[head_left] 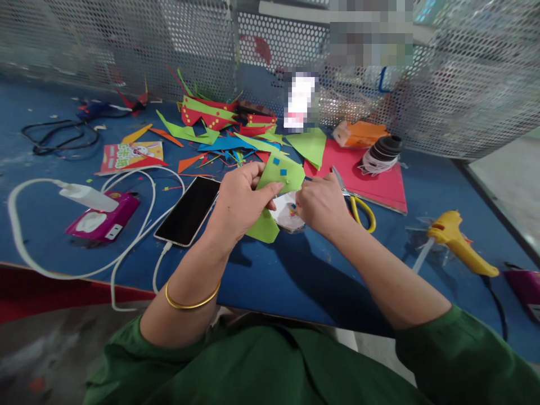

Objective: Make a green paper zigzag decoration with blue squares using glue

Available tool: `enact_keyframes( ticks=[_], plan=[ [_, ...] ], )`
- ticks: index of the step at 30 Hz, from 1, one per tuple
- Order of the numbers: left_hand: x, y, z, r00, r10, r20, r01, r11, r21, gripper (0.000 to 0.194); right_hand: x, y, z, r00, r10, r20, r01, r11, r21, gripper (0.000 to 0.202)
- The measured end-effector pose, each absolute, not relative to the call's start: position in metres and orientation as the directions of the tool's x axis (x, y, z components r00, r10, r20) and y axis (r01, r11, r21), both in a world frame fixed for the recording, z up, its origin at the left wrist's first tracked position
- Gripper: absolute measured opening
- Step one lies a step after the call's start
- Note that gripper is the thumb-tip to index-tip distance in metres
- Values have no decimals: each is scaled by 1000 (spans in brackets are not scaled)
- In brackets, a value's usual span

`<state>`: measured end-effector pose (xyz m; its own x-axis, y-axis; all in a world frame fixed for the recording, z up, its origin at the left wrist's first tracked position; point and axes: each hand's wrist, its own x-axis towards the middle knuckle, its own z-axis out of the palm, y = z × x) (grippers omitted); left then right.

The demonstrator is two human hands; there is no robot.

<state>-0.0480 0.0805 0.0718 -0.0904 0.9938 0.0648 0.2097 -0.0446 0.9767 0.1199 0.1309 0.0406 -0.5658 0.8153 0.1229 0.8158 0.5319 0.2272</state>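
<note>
The left hand (238,199) pinches green paper (294,166), which a tighter grip could crease; the right hand (323,203) is curled nearby, its fingertip contents indeterminable.

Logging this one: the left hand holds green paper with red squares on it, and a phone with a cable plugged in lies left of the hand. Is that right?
Not quite: the head view shows blue squares on the green paper, not red ones. The rest stands: the left hand holds the paper, and the phone, cable plugged in, lies left of the hand.
</note>
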Motion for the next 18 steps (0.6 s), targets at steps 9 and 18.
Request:
enact_keyframes(
  ticks=[9,18],
  plan=[
    [-48,81,71,-85,995,58,221,-38,975,15,130,128,41,-497,814,302,860,509,43,23],
    [-46,79,73,-46,998,35,294,-20,955,15,163,92,63,-203,975,92,377,164,-912,16]
  ],
)
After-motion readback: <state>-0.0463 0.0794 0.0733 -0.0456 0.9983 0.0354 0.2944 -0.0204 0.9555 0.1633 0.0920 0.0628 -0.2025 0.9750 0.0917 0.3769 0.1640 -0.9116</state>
